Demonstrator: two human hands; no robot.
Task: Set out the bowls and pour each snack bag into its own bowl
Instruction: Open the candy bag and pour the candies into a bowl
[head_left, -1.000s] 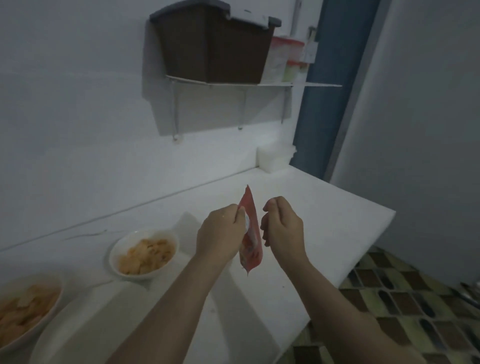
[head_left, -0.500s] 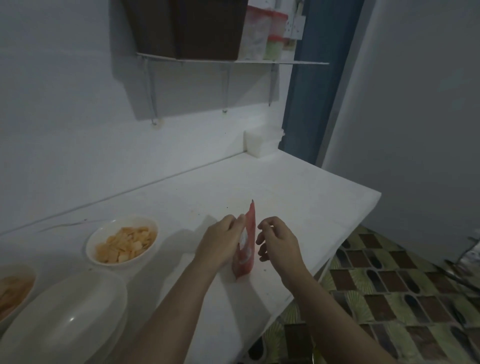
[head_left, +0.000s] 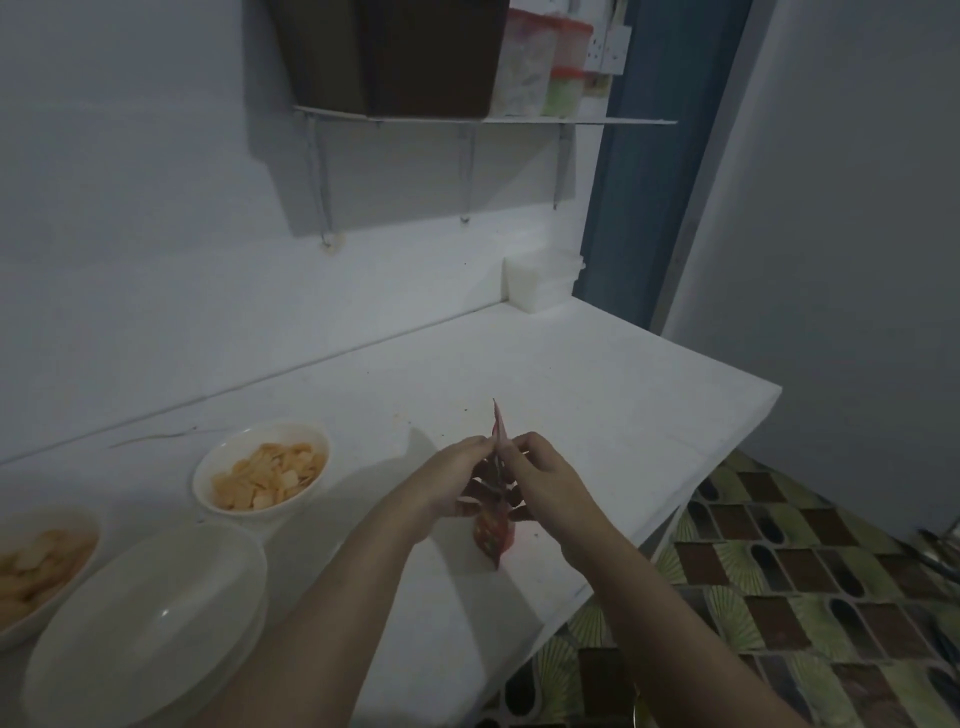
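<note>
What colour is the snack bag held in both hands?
Red, seen in the head view: snack bag.

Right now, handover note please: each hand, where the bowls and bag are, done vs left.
Left hand: grip shut on the top edge of the red snack bag.
Right hand: grip shut on the same top edge, opposite side; bag upright, edge-on to the camera, just over the counter.
Done: two bowls hold orange snacks, one behind-left of the hands, one at the far left edge.
Empty white bowls are stacked front-left.
Left: open this bag (cannot tell if it is torn yet), set out an empty bowl, pour the bag into it.
</note>
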